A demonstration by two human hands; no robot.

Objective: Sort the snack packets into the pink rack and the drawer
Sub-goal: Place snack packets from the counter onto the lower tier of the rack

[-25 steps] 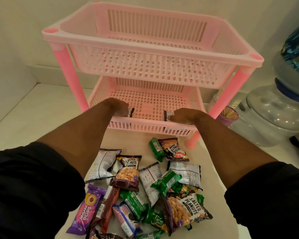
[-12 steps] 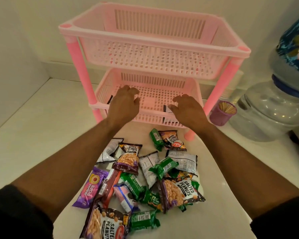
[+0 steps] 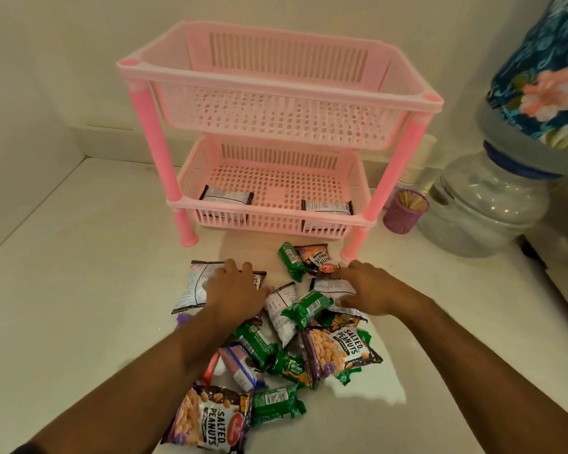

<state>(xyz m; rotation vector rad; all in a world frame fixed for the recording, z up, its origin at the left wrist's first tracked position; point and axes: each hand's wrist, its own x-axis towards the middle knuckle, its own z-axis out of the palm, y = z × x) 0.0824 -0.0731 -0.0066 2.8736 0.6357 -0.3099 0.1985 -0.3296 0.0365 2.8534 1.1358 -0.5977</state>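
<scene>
Pink rack (image 3: pixel 276 77), green packets (image 3: pixel 305 308), blue floral cover (image 3: pixel 545 70).

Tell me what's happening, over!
Left hand open, flat on the packet pile. Right hand open, fingers on packets too. Two packets in the pink rack, bottom shelf. Nothing in the way.

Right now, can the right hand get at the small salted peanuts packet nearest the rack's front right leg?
Probably yes. The right hand already lies beside that salted peanuts packet, fingertips at its edge; nothing covers it, and only a green packet lies on its far side.
</scene>
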